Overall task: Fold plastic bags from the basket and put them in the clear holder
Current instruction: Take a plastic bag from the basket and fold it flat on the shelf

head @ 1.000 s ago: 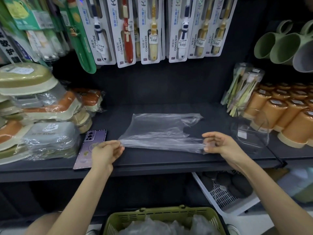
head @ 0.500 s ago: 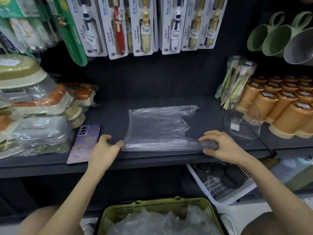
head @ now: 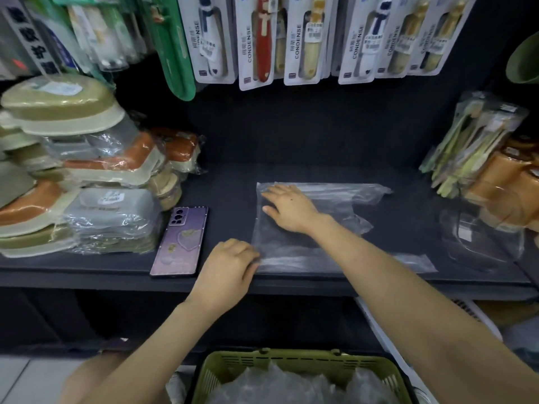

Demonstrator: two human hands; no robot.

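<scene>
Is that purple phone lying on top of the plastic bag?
No, the purple phone lies flat on the dark shelf, to the left of the plastic bag and apart from it.

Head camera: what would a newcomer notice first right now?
The clear plastic bag spread at the middle of the dark shelf, with the right hand pressed flat on it and the left hand holding its near-left corner. Next, the purple phone lying left of the bag, and the green basket of crumpled bags at the bottom edge.
</scene>
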